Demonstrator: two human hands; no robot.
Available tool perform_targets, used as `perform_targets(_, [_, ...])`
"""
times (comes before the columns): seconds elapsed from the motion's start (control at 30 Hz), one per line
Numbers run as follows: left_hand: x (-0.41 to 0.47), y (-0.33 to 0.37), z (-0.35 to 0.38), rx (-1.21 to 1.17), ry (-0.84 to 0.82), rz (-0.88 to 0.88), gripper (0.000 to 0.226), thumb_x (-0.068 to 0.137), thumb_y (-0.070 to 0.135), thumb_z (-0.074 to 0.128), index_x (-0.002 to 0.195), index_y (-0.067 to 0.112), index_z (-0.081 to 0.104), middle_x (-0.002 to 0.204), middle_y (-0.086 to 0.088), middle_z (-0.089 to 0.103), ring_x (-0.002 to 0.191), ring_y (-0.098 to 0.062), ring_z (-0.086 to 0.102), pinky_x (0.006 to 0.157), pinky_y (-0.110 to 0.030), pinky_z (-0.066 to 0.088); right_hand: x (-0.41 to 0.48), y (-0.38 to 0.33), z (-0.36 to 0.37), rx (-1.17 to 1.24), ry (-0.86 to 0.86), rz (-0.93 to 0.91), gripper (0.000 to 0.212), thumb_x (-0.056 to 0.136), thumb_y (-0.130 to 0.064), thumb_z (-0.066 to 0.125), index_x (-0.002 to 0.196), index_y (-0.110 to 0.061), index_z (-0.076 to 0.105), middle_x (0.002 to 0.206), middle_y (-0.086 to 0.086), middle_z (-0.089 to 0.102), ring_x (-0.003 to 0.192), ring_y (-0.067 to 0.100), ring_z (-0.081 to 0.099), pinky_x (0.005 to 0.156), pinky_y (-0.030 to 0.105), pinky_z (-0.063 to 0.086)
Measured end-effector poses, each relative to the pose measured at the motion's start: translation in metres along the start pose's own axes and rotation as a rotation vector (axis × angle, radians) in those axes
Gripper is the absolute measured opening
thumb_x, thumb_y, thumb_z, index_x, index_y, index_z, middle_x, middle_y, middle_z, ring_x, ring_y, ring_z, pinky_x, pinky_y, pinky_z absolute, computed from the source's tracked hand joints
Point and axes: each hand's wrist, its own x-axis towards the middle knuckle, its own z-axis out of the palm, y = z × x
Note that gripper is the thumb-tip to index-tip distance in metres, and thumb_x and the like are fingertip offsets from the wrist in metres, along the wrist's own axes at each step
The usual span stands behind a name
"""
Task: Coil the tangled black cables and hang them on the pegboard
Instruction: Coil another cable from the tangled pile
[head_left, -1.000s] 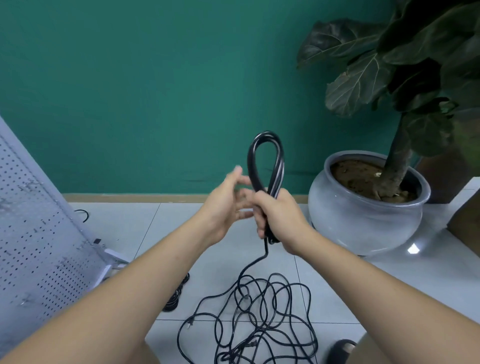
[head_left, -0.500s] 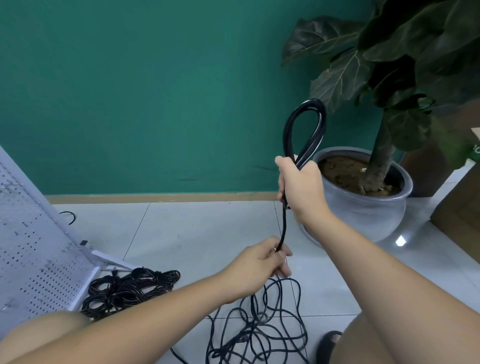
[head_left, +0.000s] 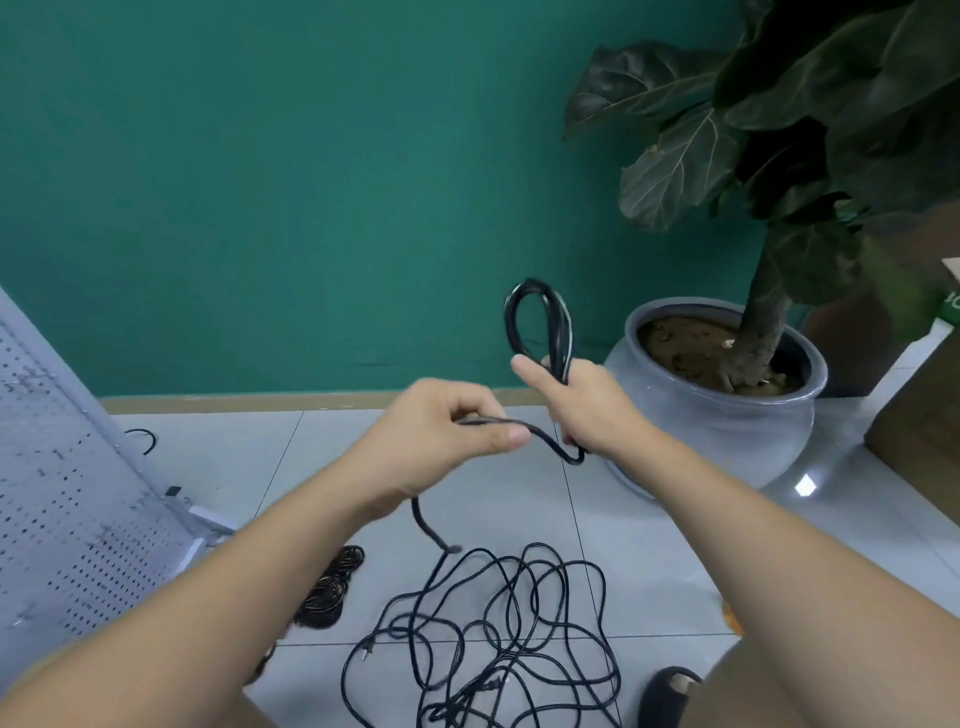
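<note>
At the far left the white pegboard (head_left: 62, 493) leans over the floor, and near its foot lies a dark bundle (head_left: 332, 587), which seems already coiled. In the middle the left hand (head_left: 441, 436) pinches the free strand of the black cable (head_left: 423, 525). Below it the rest lies as a loose tangle (head_left: 493, 639) on the tiles. To the right, close to the left hand but apart from it, the right hand (head_left: 587, 405) is closed around the base of the coil (head_left: 540, 327), which is a few narrow upright loops. I judge that the coiling is at an early stage. The next move asks to lay one more loop into the right hand without pulling a knot.
</note>
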Motion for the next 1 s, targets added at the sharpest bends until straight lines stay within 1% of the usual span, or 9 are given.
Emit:
perform_targets(0.07, [0.002,0.008,-0.016,-0.018,0.074,0.04,0.014,0.089,0.013,0.086,0.084,0.006,0.075,0.062,0.013,0.065,0.056,0.001,0.055,0.06,-0.01,0.042,-0.006,-0.004,0.011,-0.011,-0.065,-0.022,0.069,0.103,-0.076,0.042,0.068,-0.017,0.042,0.055,-0.002,0.048,0.051,0.018,0.047,0.051,0.027,0.041])
perform_targets(0.13, [0.004,0.011,-0.027,-0.004,0.178,0.101,0.014,0.084,0.02,0.091,0.084,0.014,0.078,0.075,-0.001,0.076,0.071,-0.019,0.07,0.072,-0.031,0.055,-0.013,-0.011,0.021,-0.004,-0.101,-0.049,0.071,0.105,-0.077,0.031,0.067,-0.017,0.042,0.056,-0.004,0.048,0.053,0.015,0.044,0.055,0.03,0.039])
perform_targets(0.2, [0.006,0.009,-0.033,0.126,0.288,0.17,0.02,0.077,0.032,0.095,0.08,0.023,0.078,0.079,-0.013,0.073,0.076,-0.038,0.065,0.073,-0.047,0.054,-0.022,-0.019,0.03,0.067,-0.134,-0.075,0.082,0.104,-0.08,0.022,0.069,-0.01,0.046,0.058,0.001,0.051,0.052,0.016,0.046,0.057,0.033,0.039])
perform_targets(0.3, [0.008,0.011,-0.038,0.242,0.395,0.305,0.026,0.071,0.033,0.098,0.074,0.028,0.073,0.082,0.001,0.061,0.073,-0.013,0.053,0.068,-0.03,0.041,-0.035,-0.03,0.041,0.259,-0.219,0.001,0.086,0.096,-0.085,0.014,0.075,-0.012,0.055,0.06,0.007,0.052,0.048,0.022,0.047,0.047,0.027,0.037])
perform_targets(0.4, [0.008,0.017,-0.038,0.215,0.427,0.365,0.029,0.071,0.03,0.098,0.078,0.023,0.07,0.108,0.004,0.056,0.103,-0.007,0.058,0.084,-0.014,0.044,-0.04,-0.036,0.051,0.457,-0.248,0.063,0.091,0.094,-0.092,0.012,0.077,-0.015,0.058,0.06,0.011,0.046,0.046,0.022,0.043,0.047,0.027,0.036])
perform_targets(0.6, [0.013,0.014,-0.047,0.121,0.395,0.34,0.028,0.085,0.03,0.089,0.083,0.027,0.061,0.134,0.005,0.061,0.123,-0.013,0.068,0.107,-0.037,0.052,-0.045,-0.034,0.066,0.51,-0.193,0.023,0.099,0.086,-0.096,0.01,0.081,-0.012,0.064,0.058,0.008,0.047,0.05,0.024,0.044,0.051,0.031,0.038])
perform_targets(0.73, [0.013,0.016,-0.046,0.06,0.357,0.167,0.03,0.099,0.04,0.075,0.091,0.025,0.051,0.133,0.013,0.064,0.109,-0.017,0.072,0.099,-0.046,0.059,-0.049,-0.034,0.07,0.451,-0.149,-0.038,0.088,0.089,-0.09,0.02,0.085,-0.018,0.07,0.058,0.013,0.048,0.048,0.024,0.047,0.05,0.03,0.036])
perform_targets(0.87, [0.013,0.016,-0.046,0.063,0.325,0.051,0.031,0.106,0.039,0.064,0.096,0.022,0.041,0.104,0.009,0.067,0.082,-0.018,0.079,0.086,-0.06,0.062,-0.05,-0.038,0.069,0.174,-0.183,-0.144,0.062,0.096,-0.07,0.057,0.081,-0.01,0.059,0.054,-0.002,0.043,0.05,0.016,0.041,0.057,0.036,0.039])
perform_targets(1.0, [0.016,0.016,-0.047,0.177,0.34,0.034,0.031,0.108,0.039,0.059,0.104,0.019,0.036,0.076,-0.001,0.068,0.061,-0.017,0.072,0.069,-0.041,0.059,-0.05,-0.045,0.069,-0.055,-0.157,-0.168,0.041,0.095,-0.062,0.06,0.09,-0.021,0.064,0.065,-0.003,0.067,0.063,0.016,0.064,0.072,0.04,0.06])
